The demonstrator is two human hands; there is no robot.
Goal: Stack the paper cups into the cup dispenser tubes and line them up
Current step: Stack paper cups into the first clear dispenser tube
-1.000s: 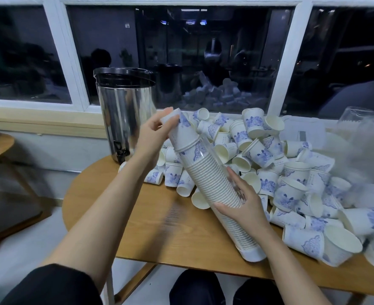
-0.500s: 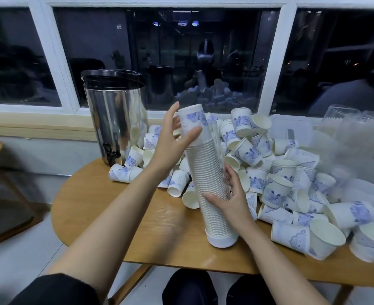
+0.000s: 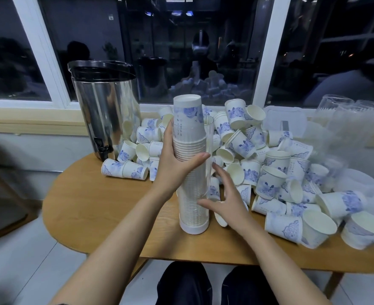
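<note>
Right now the dispenser tube (image 3: 209,148) stands upright near the middle of the front edge of the wooden surface (image 3: 93,205), resting on its white base cap. Inside it sits the stack of paper cups (image 3: 189,137), all mouth-down, and the topmost cup pokes out above the tube's clear rim, showing its blue print.

The left hand (image 3: 173,166) grips the tube about halfway up, its thumb laid across the front and its fingers wrapped round the far side. The right hand (image 3: 226,200) is spread wide beside the lower half of the tube and grips nothing: the thumb tip is at the tube's front wall and the fingers reach behind it (whether they actually touch the plastic I cannot tell).

Behind and to the right of the tube, the loose cups (image 3: 269,172) lie heaped in a jumble, some on their sides and some mouth-down, reaching to the right edge and the front right corner. A few more lie just left of the tube.

A steel urn (image 3: 106,106) with a black tap stands at the back left corner. Clear empty tubes (image 3: 336,111) lie blurred at the back right.
</note>
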